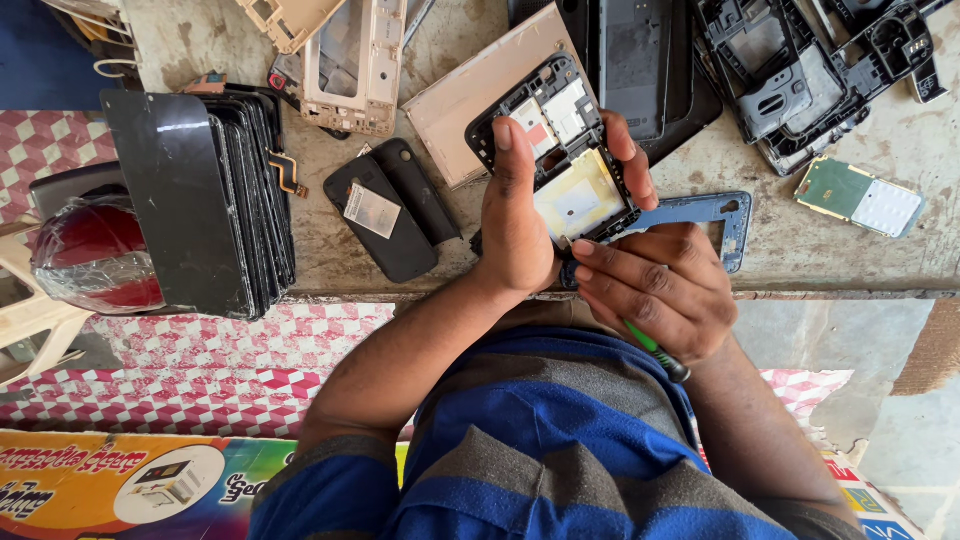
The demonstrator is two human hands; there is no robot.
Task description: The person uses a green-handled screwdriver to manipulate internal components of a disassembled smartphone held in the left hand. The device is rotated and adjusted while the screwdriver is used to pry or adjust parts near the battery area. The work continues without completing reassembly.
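the left hand (520, 215) is wrapped around an opened phone frame (565, 150) held above the edge of the worn bench (820, 245), thumb up along its side. the right hand (660, 290) is closed on a green-handled screwdriver (655, 350), tip hidden at the frame's lower end. around it: one stack of black screens (215, 195), two black back covers (395, 210), one blue frame (715, 215), one small green circuit board (860, 198).
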